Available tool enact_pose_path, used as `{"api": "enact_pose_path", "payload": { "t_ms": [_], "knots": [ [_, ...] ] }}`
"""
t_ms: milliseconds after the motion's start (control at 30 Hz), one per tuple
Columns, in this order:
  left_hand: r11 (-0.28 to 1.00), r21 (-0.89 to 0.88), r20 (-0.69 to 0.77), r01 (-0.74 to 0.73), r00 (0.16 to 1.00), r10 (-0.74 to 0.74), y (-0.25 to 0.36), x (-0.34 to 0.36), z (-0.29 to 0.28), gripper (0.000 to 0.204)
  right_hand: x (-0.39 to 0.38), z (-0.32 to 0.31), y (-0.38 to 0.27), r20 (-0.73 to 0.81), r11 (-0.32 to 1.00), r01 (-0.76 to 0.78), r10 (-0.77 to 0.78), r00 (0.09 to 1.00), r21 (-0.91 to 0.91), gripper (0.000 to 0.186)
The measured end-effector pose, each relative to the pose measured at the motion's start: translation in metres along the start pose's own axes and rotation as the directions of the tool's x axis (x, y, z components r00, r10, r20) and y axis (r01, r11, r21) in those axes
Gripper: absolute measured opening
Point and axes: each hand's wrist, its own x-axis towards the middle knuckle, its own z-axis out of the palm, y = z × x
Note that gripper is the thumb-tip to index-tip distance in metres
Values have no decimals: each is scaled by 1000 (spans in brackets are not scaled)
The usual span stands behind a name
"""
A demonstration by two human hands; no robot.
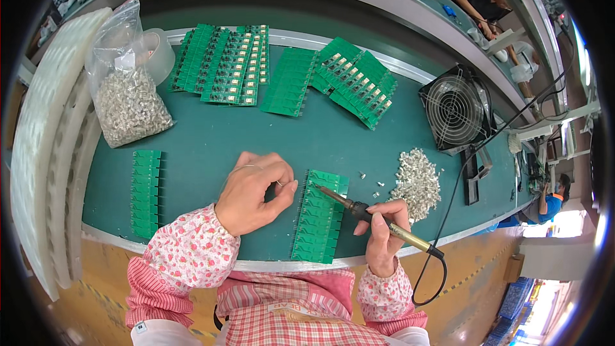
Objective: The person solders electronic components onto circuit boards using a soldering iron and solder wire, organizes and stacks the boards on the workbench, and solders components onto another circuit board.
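While our right hand (384, 227) has its fingers closed around the iron (359, 209), the hot end is right over the upper part of the green panel (314, 230), so that's where we'd worry most. The panel lies flat on the bench (218, 134) in front of us, its near end right by the front edge. Nothing we can see is clamping it, so a bump from a wrist could probably skew it and drag the tip onto the wrong pad.

Our left hand (259, 192) hovers just left of the panel, thumb and forefinger curled close together. We can't tell if they're pinching anything or just nearly meeting. Either way, those bare fingertips are near the tip, and one careless reach across could mean a burn.

Then there's the cord (446, 275): it loops down beside our right sleeve (384, 295), then runs up past the fan (455, 106). If it snags on the cuff, we'd guess the iron gets yanked mid-touch.

Last gripe: a few loose bits (380, 184) sit between the panel and the white pile (416, 182). A sweep of the right hand could scatter them, or leave one wedged under the panel so it rocks.
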Motion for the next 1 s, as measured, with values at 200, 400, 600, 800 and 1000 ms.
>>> {"api": "enact_pose_path", "payload": {
  "t_ms": [200, 400, 600, 800, 1000],
  "knots": [
    [1000, 19, 10, -11, 1000, 11, 1, 3, 3, 17, 3, 2, 0, 24, 1000, -12, 12, 1000, -13, 17],
    [997, 60, 9, -37, 999, 37, 1, 6, 6, 17, 4, 2, 1, 45, 1000, -7, 7, 999, -8, 16],
    [996, 44, -30, -79, 996, 81, -2, 4, 9, 18, 2, 0, 0, 60, 1000, -7, 9, 998, -28, 15],
    [992, 69, -23, -104, 994, 106, -2, 5, 9, 19, 3, 0, -1, 99, 998, 24, -18, 995, -52, 15],
    [994, 97, 16, -40, 999, 39, 1, 6, 7, 17, 3, 0, -1, 103, 997, 22, -14, 995, -70, 15]
  ]
}}
